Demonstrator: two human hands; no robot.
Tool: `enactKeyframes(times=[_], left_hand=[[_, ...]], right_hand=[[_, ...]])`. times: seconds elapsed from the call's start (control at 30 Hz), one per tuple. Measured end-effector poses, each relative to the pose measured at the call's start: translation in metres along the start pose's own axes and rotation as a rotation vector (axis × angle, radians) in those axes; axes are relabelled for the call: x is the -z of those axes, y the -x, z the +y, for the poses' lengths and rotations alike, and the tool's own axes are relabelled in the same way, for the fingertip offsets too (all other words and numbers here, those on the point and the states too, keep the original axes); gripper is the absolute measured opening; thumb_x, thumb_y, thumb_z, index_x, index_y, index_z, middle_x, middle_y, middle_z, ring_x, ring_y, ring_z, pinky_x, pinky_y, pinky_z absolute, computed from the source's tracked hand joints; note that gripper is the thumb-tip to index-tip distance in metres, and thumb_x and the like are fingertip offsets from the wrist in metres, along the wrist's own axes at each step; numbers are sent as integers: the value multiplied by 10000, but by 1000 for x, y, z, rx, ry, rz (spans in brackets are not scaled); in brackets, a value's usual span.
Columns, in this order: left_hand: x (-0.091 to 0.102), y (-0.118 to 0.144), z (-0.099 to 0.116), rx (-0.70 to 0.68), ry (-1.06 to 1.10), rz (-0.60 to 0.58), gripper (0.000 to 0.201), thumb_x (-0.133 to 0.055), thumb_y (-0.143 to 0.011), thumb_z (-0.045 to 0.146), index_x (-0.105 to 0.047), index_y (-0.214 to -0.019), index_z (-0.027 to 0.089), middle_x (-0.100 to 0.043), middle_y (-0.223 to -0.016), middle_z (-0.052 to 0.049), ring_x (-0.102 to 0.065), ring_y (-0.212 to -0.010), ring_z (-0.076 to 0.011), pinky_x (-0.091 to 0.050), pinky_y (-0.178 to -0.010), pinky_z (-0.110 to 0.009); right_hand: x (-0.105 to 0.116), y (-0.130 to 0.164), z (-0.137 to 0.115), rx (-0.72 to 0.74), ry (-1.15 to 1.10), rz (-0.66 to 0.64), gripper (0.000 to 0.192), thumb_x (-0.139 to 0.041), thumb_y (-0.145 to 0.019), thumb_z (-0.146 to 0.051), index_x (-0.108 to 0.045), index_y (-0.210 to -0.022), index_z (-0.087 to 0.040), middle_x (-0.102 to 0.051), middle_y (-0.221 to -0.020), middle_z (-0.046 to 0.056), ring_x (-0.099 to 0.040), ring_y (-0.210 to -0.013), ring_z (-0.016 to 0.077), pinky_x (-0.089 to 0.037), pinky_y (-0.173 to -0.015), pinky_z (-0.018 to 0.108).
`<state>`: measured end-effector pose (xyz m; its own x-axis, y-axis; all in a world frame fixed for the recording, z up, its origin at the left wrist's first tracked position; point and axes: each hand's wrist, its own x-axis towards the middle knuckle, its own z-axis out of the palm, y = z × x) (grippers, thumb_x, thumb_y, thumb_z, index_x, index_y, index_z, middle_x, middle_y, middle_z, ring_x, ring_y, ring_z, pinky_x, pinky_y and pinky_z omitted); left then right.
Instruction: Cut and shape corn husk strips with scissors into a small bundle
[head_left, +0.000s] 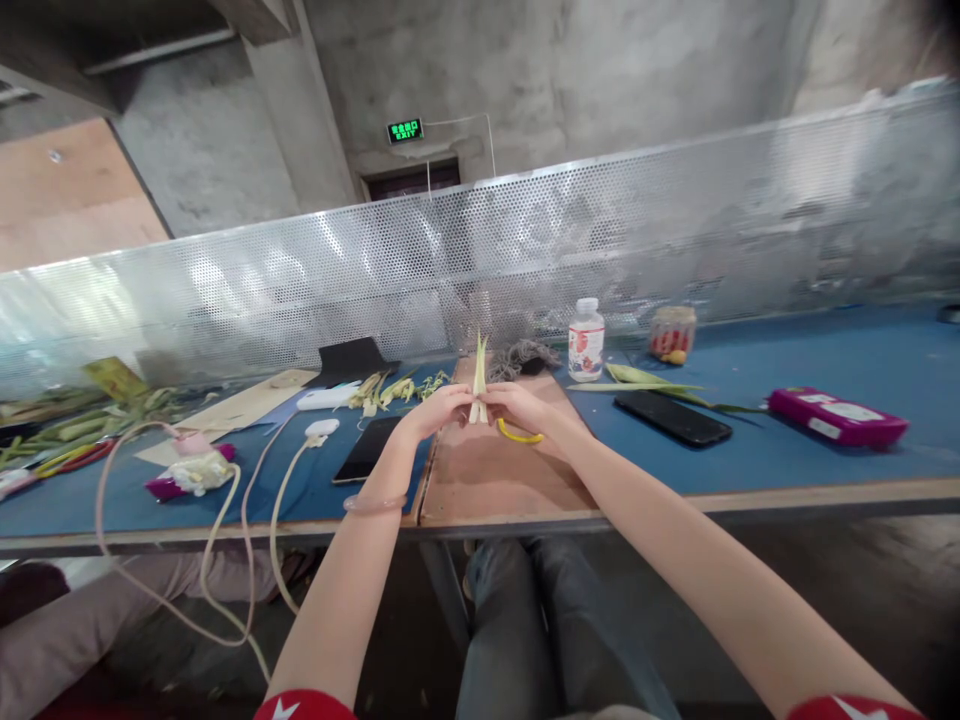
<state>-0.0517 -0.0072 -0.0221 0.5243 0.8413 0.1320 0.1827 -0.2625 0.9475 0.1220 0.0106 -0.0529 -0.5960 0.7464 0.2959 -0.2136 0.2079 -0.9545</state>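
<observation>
A small bunch of pale green leaf strips (480,368) stands upright between my hands, pointed at the top, with whitish ends below. My left hand (448,402) pinches it from the left, a pinkish bangle on that wrist. From the right, my right hand (519,402) closes its fingers on the same strips. A yellow curved loop (520,433), like a scissors handle, shows just under my right hand; whether that hand holds it I cannot tell. Both hands are above a brown board (487,480).
Right of the board are a white bottle (586,345), a black phone (673,417), long green leaves (652,380), a jar (673,333) and a purple packet (838,416). On the left lie a dark tablet (367,449), cables, plant pieces (386,392) and paper (240,410). Perforated metal (337,270) stands behind.
</observation>
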Motion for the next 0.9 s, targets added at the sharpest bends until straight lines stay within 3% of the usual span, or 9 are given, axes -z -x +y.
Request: enactKeyframes(times=[0.23, 0.47, 0.7, 0.9], left_hand=[[-3, 1, 2, -53, 51, -29, 131, -549, -780, 248, -609, -750, 136, -651, -756, -55, -588, -674, -131, -424, -595, -243], [-6, 3, 4, -84, 110, -79, 124, -570, -772, 237, -628, -764, 128, -619, -720, -36, -518, -611, -97, -392, -592, -234], [-5, 7, 8, -56, 152, -90, 147, -614, -755, 254, -631, -789, 113, -597, -666, -31, -516, -584, -96, -402, -589, -236], [-3, 5, 4, -57, 180, -91, 176, -646, -735, 270, -646, -799, 106, -648, -709, -70, -601, -659, -141, -465, -695, -282]], right_hand=[[-7, 5, -8, 19, -81, -42, 269, -593, -843, -385, -625, -870, -119, -629, -725, 10, -542, -581, 92, -436, -568, 240], [-8, 8, -11, 14, -140, -82, 217, -678, -731, -337, -643, -777, -128, -643, -688, 51, -536, -612, 120, -399, -595, 255], [-6, 11, -12, 2, -142, -107, 194, -641, -778, -318, -614, -743, -130, -585, -629, 9, -517, -590, 106, -412, -601, 254], [-5, 5, -6, 7, -125, -73, 280, -516, -897, -397, -595, -890, -129, -603, -777, 0, -550, -615, 94, -472, -602, 260]])
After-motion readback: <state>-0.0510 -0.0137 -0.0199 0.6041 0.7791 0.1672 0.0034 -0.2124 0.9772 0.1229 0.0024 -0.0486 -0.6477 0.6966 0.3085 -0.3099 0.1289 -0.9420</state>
